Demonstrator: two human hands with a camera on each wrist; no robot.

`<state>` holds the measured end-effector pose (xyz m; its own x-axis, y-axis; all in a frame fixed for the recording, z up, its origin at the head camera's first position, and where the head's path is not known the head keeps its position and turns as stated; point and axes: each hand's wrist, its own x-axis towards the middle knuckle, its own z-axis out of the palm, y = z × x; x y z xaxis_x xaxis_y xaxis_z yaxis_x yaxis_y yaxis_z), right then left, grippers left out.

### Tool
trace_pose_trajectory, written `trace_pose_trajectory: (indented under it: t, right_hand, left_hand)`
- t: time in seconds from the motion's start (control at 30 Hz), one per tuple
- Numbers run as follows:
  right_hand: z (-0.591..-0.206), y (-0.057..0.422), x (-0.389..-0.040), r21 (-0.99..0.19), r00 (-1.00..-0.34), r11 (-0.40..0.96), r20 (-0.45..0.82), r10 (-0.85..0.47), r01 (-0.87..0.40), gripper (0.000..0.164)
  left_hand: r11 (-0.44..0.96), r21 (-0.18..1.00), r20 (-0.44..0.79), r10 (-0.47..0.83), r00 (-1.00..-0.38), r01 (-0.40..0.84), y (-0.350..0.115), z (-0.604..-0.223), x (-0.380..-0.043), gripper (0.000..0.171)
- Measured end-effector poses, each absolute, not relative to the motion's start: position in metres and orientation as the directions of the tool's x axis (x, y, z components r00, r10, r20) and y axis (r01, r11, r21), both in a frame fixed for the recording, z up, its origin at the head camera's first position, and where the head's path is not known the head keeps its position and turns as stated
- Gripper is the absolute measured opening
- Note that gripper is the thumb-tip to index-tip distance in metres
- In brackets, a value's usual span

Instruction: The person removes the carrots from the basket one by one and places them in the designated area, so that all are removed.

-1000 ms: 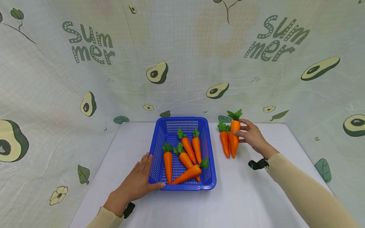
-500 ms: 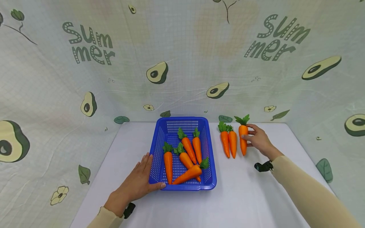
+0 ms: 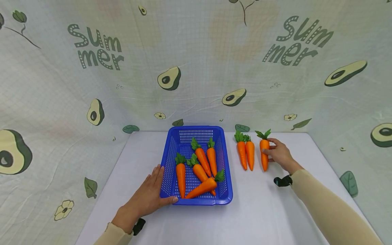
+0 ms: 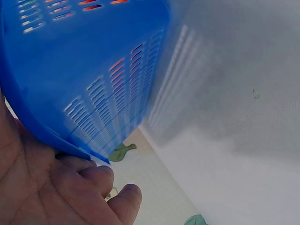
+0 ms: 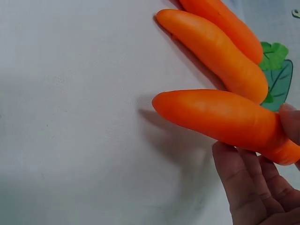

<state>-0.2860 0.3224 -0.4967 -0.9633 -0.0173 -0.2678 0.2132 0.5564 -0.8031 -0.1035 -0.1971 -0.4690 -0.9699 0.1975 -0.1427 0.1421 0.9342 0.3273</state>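
My right hand (image 3: 281, 155) pinches an orange carrot (image 3: 264, 153) with a green leafy top, thumb on one side and fingers on the other. The right wrist view shows that carrot (image 5: 215, 115) with its tip over the table and a shadow beneath it. Two more carrots, one at the left (image 3: 241, 154) and one nearer the hand (image 3: 250, 155), lie side by side. My left hand (image 3: 147, 194) rests against the near left corner of a blue plastic basket (image 3: 229, 180), fingers straight along its side and thumb on the front rim. Several carrots lie inside the basket.
The white table (image 3: 254, 211) meets a hanging cloth (image 3: 196, 68) printed with avocados, leaves and lettering at the back and sides. The basket's perforated wall (image 4: 112, 93) fills much of the left wrist view.
The carrot in my right hand has moved right, away from the two lying carrots, then lower and nearer to me. My left hand and the basket have stayed in place.
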Motion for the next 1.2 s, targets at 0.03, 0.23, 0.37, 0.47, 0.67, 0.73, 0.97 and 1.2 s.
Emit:
trace_pose_trajectory:
  t: [0.03, 0.23, 0.37, 0.47, 0.67, 0.73, 0.97, 1.2]
  right_hand:
    - [-0.498, 0.322, -0.286, -0.798, -0.963, 0.564, -0.269, -0.015, 0.214, 0.079]
    - [-0.503, 0.323, -0.287, -0.762, -0.961, 0.607, -0.278, 0.006, 0.224, 0.077]
    - [-0.506, 0.322, -0.289, -0.758, -0.960, 0.613, -0.281, 0.001, 0.222, 0.077]
    - [-0.506, 0.320, -0.289, -0.760, -0.959, 0.611, -0.284, -0.006, 0.221, 0.077]
    - [-0.508, 0.318, -0.291, -0.755, -0.957, 0.616, -0.289, -0.004, 0.225, 0.077]
    - [-0.509, 0.319, -0.291, -0.748, -0.958, 0.626, -0.287, -0.001, 0.223, 0.076]
    - [-0.514, 0.319, -0.295, -0.712, -0.961, 0.663, -0.275, 0.038, 0.230, 0.075]
    - [-0.517, 0.317, -0.294, -0.706, -0.964, 0.672, -0.261, 0.048, 0.225, 0.074]
  left_hand:
    - [0.934, 0.327, -0.141, 0.198, -0.970, 0.143, -0.197, -0.469, -0.104, 0.135]
    - [0.932, 0.334, -0.141, 0.195, -0.971, 0.139, -0.197, -0.470, -0.103, 0.134]
    - [0.928, 0.345, -0.149, 0.197, -0.969, 0.136, -0.197, -0.470, -0.104, 0.134]
    - [0.927, 0.350, -0.150, 0.200, -0.968, 0.137, -0.197, -0.470, -0.104, 0.134]
    - [0.926, 0.350, -0.149, 0.206, -0.967, 0.144, -0.198, -0.470, -0.104, 0.134]
    - [0.926, 0.350, -0.149, 0.205, -0.967, 0.142, -0.198, -0.470, -0.104, 0.134]
    - [0.925, 0.356, -0.156, 0.200, -0.967, 0.134, -0.198, -0.470, -0.104, 0.134]
    - [0.926, 0.355, -0.156, 0.198, -0.968, 0.132, -0.198, -0.470, -0.104, 0.134]
